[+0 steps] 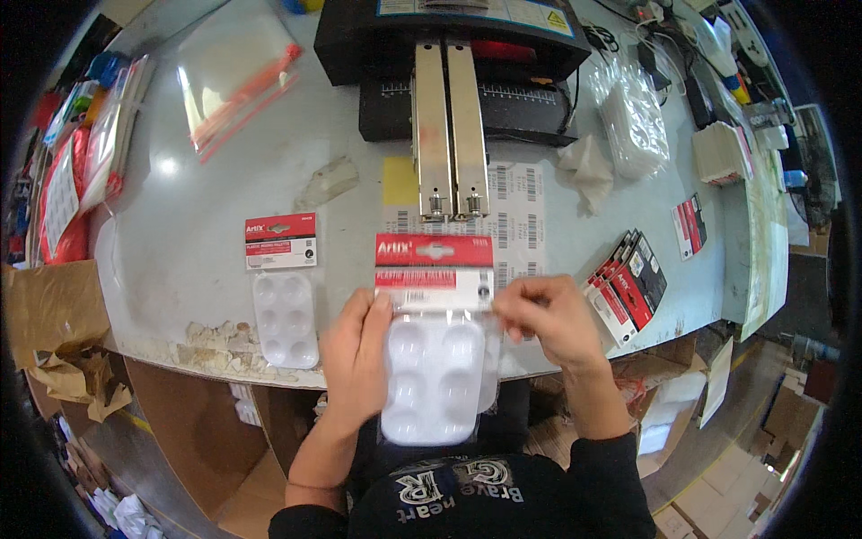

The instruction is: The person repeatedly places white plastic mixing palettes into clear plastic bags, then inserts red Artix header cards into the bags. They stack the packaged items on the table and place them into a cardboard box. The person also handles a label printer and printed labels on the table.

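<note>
The white palette (431,382), lower centre of frame, long axis running up-frame, lies between your nearer left hand (357,349), gripping its left side, and right hand (549,316), pinching the header card (435,269).

One head-worn fisheye looks down on the nearby worktable (180,238).

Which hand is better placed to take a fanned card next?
Probably the right hand: it is at the right edge of the white palette pack, nearer the fanned cards. The left hand, at the pack's left edge, would likely have to reach across.
</note>
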The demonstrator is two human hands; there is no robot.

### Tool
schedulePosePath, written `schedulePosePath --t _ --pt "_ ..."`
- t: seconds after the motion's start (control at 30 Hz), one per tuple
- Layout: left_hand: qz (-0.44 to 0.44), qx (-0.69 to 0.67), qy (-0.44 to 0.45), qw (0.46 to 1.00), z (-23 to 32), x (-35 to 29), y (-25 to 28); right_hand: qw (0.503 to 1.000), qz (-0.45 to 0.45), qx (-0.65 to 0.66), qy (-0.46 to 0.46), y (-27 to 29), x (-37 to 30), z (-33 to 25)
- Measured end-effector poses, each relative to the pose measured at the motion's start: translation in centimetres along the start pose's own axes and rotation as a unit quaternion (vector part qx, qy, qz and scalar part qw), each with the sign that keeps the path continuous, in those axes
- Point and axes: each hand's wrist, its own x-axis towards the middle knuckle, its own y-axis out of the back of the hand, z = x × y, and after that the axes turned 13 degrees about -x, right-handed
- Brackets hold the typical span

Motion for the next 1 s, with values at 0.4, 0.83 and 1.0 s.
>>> schedulePosePath --t 0.4,0.83,1.0 --pt "0.019 -0.004 0.007 1.000 -4.3 6.5 -1.2 0.984 0.145 0.054 0.082 -0.5 6.0 1.9" --pt "0.040 0.276 -0.177 0.944 -3.2 1.4 3.7 0.809 0.353 -0.459 0.100 14.2 -5.2 9.7" --pt "-0.044 0.150 -0.145 0.977 -3.1 -0.1 -0.8 0.859 0.374 -0.348 0.032 12.5 -5.2 3.8"
